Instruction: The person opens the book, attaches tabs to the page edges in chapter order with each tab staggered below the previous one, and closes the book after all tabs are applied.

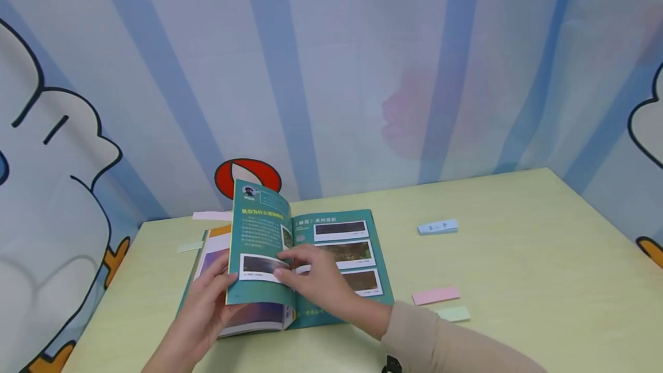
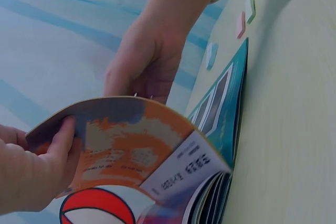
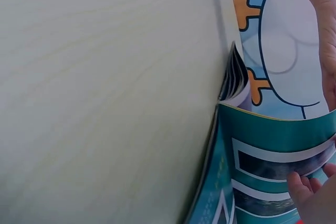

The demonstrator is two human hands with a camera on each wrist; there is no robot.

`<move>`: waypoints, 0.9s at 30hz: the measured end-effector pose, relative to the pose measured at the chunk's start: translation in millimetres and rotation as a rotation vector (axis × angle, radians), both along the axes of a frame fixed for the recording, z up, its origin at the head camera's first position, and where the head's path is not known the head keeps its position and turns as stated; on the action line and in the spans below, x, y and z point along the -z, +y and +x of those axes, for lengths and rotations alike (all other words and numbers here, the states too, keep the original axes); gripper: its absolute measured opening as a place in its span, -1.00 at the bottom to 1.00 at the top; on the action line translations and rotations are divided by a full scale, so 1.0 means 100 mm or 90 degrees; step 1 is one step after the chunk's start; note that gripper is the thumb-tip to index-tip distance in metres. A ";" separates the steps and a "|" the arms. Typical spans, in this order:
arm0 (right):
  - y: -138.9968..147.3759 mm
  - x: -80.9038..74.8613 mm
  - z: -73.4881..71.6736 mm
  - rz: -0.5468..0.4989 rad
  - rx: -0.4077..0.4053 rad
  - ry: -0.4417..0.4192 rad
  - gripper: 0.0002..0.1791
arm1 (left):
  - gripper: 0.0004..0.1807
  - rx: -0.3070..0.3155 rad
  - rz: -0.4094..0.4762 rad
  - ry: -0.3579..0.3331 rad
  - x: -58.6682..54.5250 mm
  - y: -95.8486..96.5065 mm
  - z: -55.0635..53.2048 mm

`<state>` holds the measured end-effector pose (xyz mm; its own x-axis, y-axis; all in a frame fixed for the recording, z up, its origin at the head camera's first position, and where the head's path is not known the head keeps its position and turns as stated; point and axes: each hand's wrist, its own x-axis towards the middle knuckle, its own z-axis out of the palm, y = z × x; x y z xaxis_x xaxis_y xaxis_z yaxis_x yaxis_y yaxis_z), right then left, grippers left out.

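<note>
A magazine [image 1: 339, 315] with teal pages lies open on the table, and one side of its leaves is lifted and curved upward. My left hand [image 1: 204, 304] pinches the outer edge of the raised page [image 1: 259, 229] between thumb and fingers. Seen from the left wrist, the back of that page [image 2: 121, 140] is orange and grey, with the left hand [image 2: 37, 166] at its edge. My right hand [image 1: 318, 281] reaches across the right-hand page, fingertips touching the raised page near its lower picture. In the right wrist view, the right hand's fingers [image 3: 302, 190] lie against the printed picture.
A pale pink tab [image 1: 212, 216] and a pale green tab [image 1: 190, 247] stick out at the magazine's left. On the table's right side lie a blue folded paper strip [image 1: 437, 227] with handwriting, a pink strip [image 1: 436, 296] and a green strip [image 1: 453, 313]. A striped cartoon backdrop [image 1: 352, 73] stands behind.
</note>
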<state>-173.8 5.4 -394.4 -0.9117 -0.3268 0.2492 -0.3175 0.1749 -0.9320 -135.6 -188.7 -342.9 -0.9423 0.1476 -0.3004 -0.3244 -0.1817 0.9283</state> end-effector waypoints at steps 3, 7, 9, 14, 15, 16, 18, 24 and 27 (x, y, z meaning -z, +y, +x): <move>-0.03 0.04 0.01 0.027 -0.009 0.020 -0.69 | -0.46 -0.005 -0.035 -0.005 0.00 -0.11 -0.02; -0.05 0.08 0.01 0.060 -0.048 0.053 -0.67 | -0.46 -0.006 -0.072 -0.010 0.00 -0.25 -0.04; -0.05 0.10 0.02 0.081 -0.073 0.068 -0.65 | -0.45 -0.012 -0.081 -0.014 0.00 -0.32 -0.05; -0.04 0.13 0.03 0.152 -0.126 0.102 -0.61 | -0.42 -0.045 -0.082 -0.035 0.02 -0.46 -0.08; -0.05 0.13 0.03 0.171 -0.134 0.112 -0.61 | -0.42 -0.052 -0.081 -0.043 0.03 -0.48 -0.08; -0.05 0.13 0.03 0.193 -0.142 0.122 -0.60 | -0.41 -0.057 -0.077 -0.047 0.04 -0.51 -0.08; -0.06 0.14 0.04 0.240 -0.157 0.145 -0.59 | -0.40 -0.064 -0.078 -0.054 0.05 -0.55 -0.09; -0.07 0.14 0.05 0.340 -0.210 0.190 -0.57 | -0.41 -0.074 -0.120 -0.056 0.13 -0.65 -0.09; -0.08 0.15 0.05 0.368 -0.237 0.201 -0.57 | -0.41 -0.077 -0.128 -0.061 0.16 -0.70 -0.09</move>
